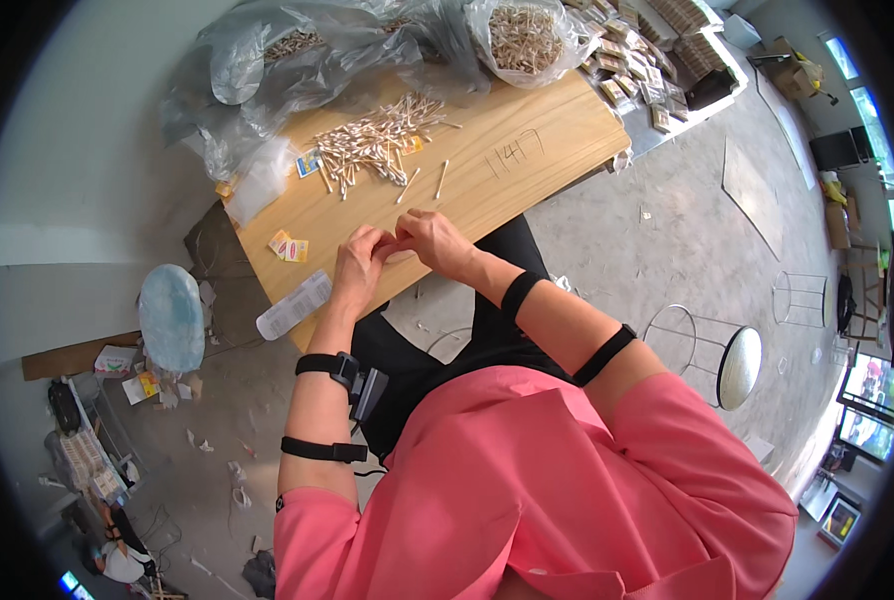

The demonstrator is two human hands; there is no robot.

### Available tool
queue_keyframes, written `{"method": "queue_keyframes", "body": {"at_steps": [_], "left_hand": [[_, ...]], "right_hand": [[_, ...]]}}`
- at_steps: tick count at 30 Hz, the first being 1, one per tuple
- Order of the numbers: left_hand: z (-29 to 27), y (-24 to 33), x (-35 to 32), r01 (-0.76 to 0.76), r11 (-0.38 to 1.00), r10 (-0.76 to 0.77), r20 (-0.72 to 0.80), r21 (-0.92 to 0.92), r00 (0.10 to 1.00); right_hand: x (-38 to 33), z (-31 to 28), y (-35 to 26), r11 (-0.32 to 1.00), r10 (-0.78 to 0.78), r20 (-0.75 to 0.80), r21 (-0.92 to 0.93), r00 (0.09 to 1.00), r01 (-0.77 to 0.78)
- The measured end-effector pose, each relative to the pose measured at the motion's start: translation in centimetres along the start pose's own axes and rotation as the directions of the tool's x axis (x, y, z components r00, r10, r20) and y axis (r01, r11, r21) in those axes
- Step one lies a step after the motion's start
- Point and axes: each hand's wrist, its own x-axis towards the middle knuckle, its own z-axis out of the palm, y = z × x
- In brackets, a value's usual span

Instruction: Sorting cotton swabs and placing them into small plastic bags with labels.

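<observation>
My left hand (360, 265) and my right hand (437, 243) meet at the near edge of the wooden table (527, 150). Both have their fingers pinched together, and whatever lies between the fingertips is hidden or too small to name. Beyond them a loose pile of cotton swabs (372, 145) is spread on the wood. Two single swabs lie apart from it, one cotton swab (442, 179) being closest to my right hand. To the left of my left hand are small orange-and-white cards (289, 246) and a pale printed strip (295, 305).
Clear plastic bags (297, 75) line the table's far side, one bag full of swabs (525, 42). Stacked small packs (632, 70) stand at the far right. A blue-topped stool (172, 318) is on the left, a round stool (739, 367) on the right. A person (122, 560) is at lower left.
</observation>
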Motion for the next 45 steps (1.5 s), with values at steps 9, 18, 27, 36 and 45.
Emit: {"method": "queue_keyframes", "body": {"at_steps": [9,18,27,36,45], "left_hand": [[-0.1,0.0,0.0,-0.036,0.999,0.036,0.006,-0.004,0.999],[-0.5,0.4,-0.8,-0.013,1.000,0.013,-0.011,0.001,1.000],[0.1,0.2,-0.2,-0.093,0.992,0.099,-0.074,0.086,0.992],[-1.0,4.3,-3.9,0.043,0.760,-0.289,-0.277,-0.648,0.917],[-2.6,15.7,-5.1,-0.155,0.667,-0.322,-0.469,-0.729,0.822]], "right_hand": [[-0.3,-0.7,0.0,1.000,-0.018,0.036,-0.019,0.999,0.019],[-0.7,-0.5,0.5,0.997,-0.029,0.102,-0.072,0.994,0.037],[0.5,0.0,-0.2,0.975,0.019,0.081,-0.223,0.997,0.000],[-1.4,-4.0,-4.9,0.697,0.363,0.077,0.639,0.929,-0.325],[-2.5,-6.6,-12.8,0.471,0.338,-0.072,0.876,0.938,-0.102]]}}
